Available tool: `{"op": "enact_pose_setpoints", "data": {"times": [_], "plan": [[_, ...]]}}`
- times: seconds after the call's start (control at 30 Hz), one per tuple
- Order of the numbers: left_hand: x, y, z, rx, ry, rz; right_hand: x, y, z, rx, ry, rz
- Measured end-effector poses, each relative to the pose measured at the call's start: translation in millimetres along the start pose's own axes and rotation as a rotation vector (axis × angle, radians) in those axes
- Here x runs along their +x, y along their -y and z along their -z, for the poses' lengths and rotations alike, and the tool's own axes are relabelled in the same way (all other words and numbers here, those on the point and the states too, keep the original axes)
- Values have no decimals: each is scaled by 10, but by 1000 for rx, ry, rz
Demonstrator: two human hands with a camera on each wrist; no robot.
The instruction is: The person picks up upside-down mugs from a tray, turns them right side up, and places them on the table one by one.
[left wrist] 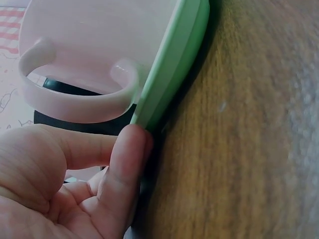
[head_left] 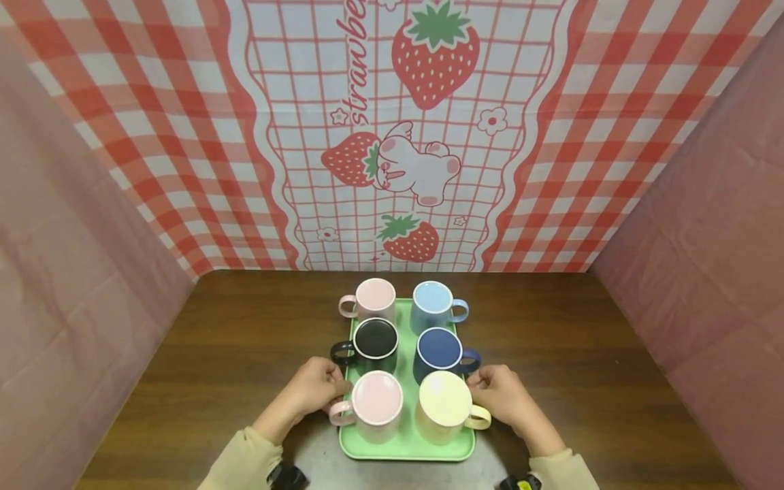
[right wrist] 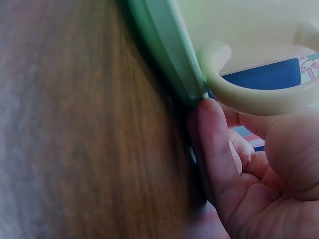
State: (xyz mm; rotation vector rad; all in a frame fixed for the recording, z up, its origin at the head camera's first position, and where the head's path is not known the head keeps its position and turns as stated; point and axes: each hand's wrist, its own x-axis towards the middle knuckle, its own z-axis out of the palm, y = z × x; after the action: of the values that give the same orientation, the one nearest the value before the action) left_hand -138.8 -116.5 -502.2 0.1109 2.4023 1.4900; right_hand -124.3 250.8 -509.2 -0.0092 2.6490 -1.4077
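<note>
A green tray carries several mugs in two rows. My left hand pinches the tray's left rim, beside the near pink mug; its thumb and fingers meet at the green edge in the left wrist view. On the opposite rim my right hand does the same, close to the yellow mug, with the rim between fingers and thumb in the right wrist view. The tray lies low over the wooden table. Both near mugs' handles point outward above the hands.
Behind the near pair stand a black mug and a dark blue mug. Farther back are another pink mug and a light blue mug. A checked strawberry cloth hangs along the table's far edge; pink cloths flank both sides.
</note>
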Motion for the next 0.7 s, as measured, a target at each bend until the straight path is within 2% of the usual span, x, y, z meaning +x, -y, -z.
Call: {"op": "enact_pose_setpoints", "data": {"times": [0.2,0.47,0.7], "plan": [[6,6,8,-12,15,-4,9,-21,4,-2,5,-11],[-25,69,-10,-35,33,24,-26,-32,-29,-6,7,-25],[57,32,28,-44,34,10,37,-26,10,-8,8,-12]]}}
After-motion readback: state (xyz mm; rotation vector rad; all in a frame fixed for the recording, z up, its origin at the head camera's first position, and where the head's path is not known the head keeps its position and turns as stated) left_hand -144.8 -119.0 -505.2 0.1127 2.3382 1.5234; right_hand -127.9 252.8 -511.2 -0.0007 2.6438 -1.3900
